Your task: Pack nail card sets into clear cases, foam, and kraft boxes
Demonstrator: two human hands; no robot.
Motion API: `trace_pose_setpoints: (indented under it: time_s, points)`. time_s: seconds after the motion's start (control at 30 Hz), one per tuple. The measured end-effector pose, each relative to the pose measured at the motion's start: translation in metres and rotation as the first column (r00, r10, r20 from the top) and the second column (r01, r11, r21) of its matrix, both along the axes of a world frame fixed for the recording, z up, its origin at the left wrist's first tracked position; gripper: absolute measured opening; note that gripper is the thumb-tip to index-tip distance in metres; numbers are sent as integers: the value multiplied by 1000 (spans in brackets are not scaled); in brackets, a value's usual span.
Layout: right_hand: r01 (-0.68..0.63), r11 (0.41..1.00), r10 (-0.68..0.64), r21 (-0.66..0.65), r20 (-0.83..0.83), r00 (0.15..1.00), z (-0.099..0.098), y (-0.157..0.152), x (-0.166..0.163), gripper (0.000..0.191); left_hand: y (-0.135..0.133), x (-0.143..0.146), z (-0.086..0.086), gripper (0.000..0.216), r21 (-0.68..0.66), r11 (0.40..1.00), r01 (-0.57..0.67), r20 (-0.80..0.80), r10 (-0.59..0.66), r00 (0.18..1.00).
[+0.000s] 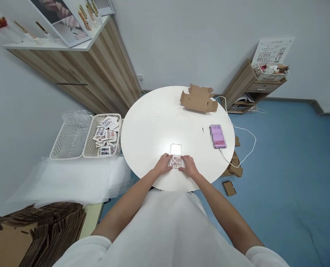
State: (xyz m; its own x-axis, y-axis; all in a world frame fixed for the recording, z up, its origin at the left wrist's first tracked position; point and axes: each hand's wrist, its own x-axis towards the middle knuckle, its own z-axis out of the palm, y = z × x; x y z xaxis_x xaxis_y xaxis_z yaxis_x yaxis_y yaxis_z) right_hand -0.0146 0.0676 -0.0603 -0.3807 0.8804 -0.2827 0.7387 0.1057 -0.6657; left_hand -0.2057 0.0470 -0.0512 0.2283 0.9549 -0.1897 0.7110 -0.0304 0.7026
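A small clear plastic box of press-on nails [176, 162] rests near the front edge of the white round table, its transparent lid [176, 149] standing open on the far side. Rows of pinkish nails show inside it. My left hand [163, 164] grips the box's left side between thumb and fingers. On the opposite side, my right hand [189, 166] holds it the same way. Farther off on the tabletop lies an unfolded brown cardboard box [199, 98].
A purple pixelated phone [217, 136] with a white cable [248, 130] lies on the table's right. Left of the table are a basket of nail cards [118, 138], a basket of clear cases [56, 147], white translucent sheets [78, 180] and stacked cardboard [56, 230]. Cardboard pieces [229, 188] lie on the floor.
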Motion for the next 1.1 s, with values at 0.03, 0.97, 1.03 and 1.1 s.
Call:
trace_pose_setpoints:
  time_s: [0.03, 0.97, 1.03, 1.1]
  points:
    - [-8, 1000, 8, 3, 5, 1000, -1, 1, 0, 59, 0, 1, -1, 58, -11, 1000, -2, -10, 2, 1000]
    - [231, 906, -347, -355, -313, 884, -13, -3, -4, 59, -26, 13, -9, 29, -327, 855, -402, 197, 478, 856]
    - [252, 901, -368, -354, -313, 875, -13, -3, -9, 57, -25, 17, -7, 28, -355, 837, -417, 263, 517, 814]
    - [265, 889, -393, -373, -327, 859, -12, -3, -12, 55, -26, 18, -5, 32, -387, 804, -451, 316, 575, 755]
